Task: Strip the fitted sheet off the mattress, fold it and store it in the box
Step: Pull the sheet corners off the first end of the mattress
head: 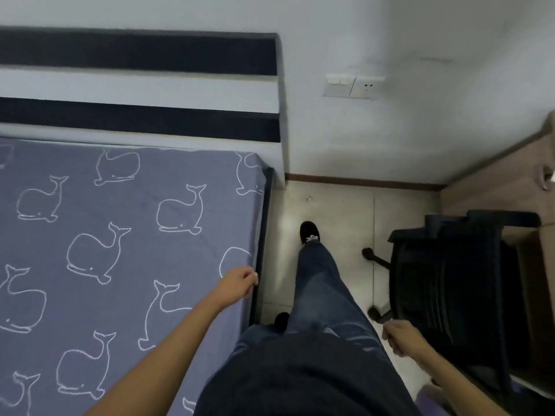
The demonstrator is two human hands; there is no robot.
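Left hand (237, 284) has its fingers curled on the sheet (120, 235) right at its side edge, right hand (401, 337) just hangs loosely curled, holding nothing.

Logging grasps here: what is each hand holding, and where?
The left hand grips the fitted sheet at its side edge; the right hand holds nothing.
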